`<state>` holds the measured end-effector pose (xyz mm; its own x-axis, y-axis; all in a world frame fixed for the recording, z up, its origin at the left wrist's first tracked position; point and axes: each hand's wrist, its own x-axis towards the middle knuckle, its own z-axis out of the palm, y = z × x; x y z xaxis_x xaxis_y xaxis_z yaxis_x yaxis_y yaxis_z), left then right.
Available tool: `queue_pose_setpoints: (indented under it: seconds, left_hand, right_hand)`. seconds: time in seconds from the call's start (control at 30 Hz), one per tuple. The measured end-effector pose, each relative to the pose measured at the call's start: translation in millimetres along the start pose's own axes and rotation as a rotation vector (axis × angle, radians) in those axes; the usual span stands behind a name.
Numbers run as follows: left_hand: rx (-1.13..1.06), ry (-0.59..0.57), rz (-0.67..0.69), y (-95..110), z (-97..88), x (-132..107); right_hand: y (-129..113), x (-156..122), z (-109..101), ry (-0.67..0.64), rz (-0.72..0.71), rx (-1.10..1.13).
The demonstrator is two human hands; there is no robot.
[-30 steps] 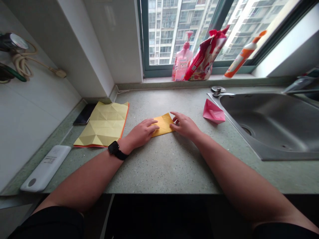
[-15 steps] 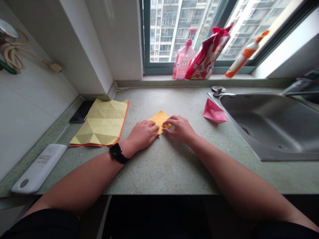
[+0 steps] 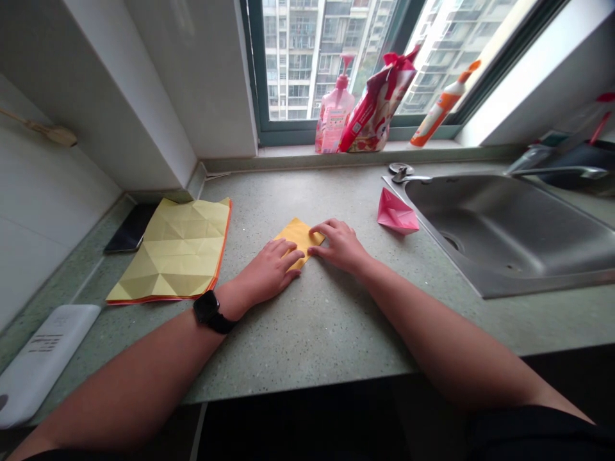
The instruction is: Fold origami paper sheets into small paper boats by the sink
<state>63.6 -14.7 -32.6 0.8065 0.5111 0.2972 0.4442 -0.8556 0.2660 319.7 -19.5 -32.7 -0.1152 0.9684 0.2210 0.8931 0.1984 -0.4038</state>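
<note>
Worktop (image 3: pixel 307 339), speckled, bore straight-edged paper (image 3: pixel 298 232), flat, orange-yellow, at twelve o'clock; left hand (image 3: pixel 269 272), loosely spread, rested on its seven o'clock side; right hand (image 3: pixel 340 244), narrowly parted, touched three o'clock.

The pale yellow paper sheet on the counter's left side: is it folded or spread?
Spread. The pale yellow paper sheet lies opened out, with creases forming triangles across its broad face; orange paper edges show beneath.

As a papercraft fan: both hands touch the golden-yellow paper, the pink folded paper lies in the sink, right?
No: the head view shows the pink folded paper on the countertop beside the sink. Left hand and right hand touch the golden-yellow paper.
</note>
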Motion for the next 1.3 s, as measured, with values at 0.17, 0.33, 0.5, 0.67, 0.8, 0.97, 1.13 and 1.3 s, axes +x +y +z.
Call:
queue_pose_setpoints:
  seconds: [0.17, 0.33, 0.5, 0.67, 0.8, 0.97, 1.13, 1.3]
  left_hand:
    - [0.045, -0.003, -0.006, 0.3, 2.9, -0.5]
    - [0.074, 0.004, -0.016, 1.4, 4.4, -1.7]
    - [0.055, -0.015, -0.025, 7.7, -2.8, 1.7]
    - [0.095, -0.003, -0.058, 13.5, -0.4, 5.8]
    - [0.143, 0.006, -0.094, 15.3, 6.6, 7.1]
    - [0.125, -0.008, -0.125, 15.8, 10.0, 8.1]
    - [0.127, -0.022, -0.122, 16.9, 6.3, 8.6]
    - [0.115, -0.036, -0.080, 19.9, -7.8, -0.7]
  right_hand:
    - [20.8, 6.3, -1.5, 0.075, 0.125, -0.041]
    - [35.8, 12.5, 1.3, 0.149, 0.200, -0.048]
    - [33.5, 13.6, -9.4, 0.236, 0.124, 0.019]
    - [9.8, 7.2, -14.7, 0.110, -0.113, 0.055]
    - [-4.5, 5.4, -8.2, -0.013, -0.122, 0.077]
    - [-5.1, 7.1, -3.7, -0.051, -0.103, 0.109]
    - [-3.7, 6.6, -1.3, -0.043, -0.088, 0.110]
    - [-2.5, 6.2, 0.9, -0.051, -0.090, 0.114]
